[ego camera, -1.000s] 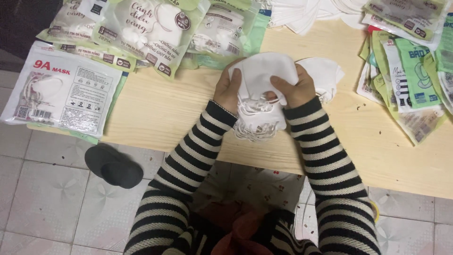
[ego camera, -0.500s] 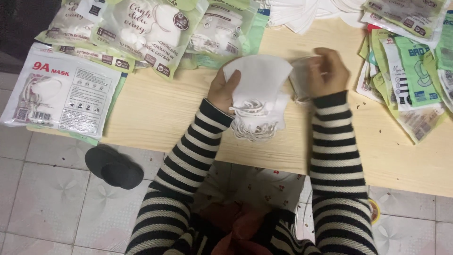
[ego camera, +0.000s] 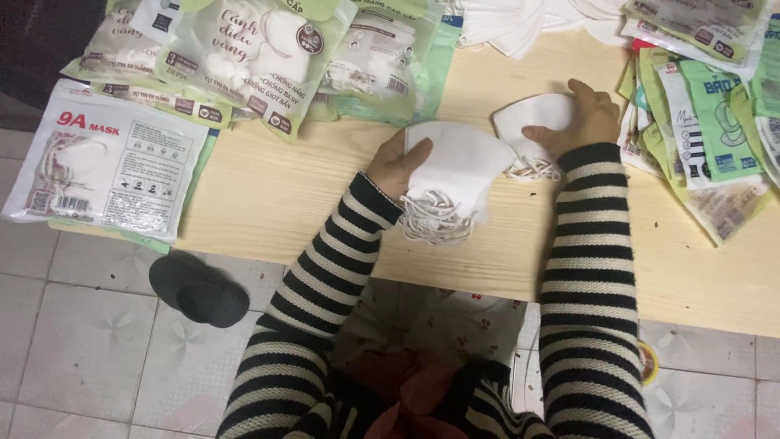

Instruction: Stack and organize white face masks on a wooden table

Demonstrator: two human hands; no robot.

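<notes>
In two hands (ego camera: 396,167), two mask stacks (ego camera: 455,167) (white)

Pale wooden table (ego camera: 268,195), grey tiled floor (ego camera: 73,349), possibly 1 dark sandal (ego camera: 199,290)

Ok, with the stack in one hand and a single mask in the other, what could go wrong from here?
1. The left hand pinches the stack of white masks at one edge only; it may fan out or drop.
2. The ear loops hang in a loose bunch under the stack and could tangle.
3. The right hand holds the single mask close to the green packets, so it might knock them.
</notes>
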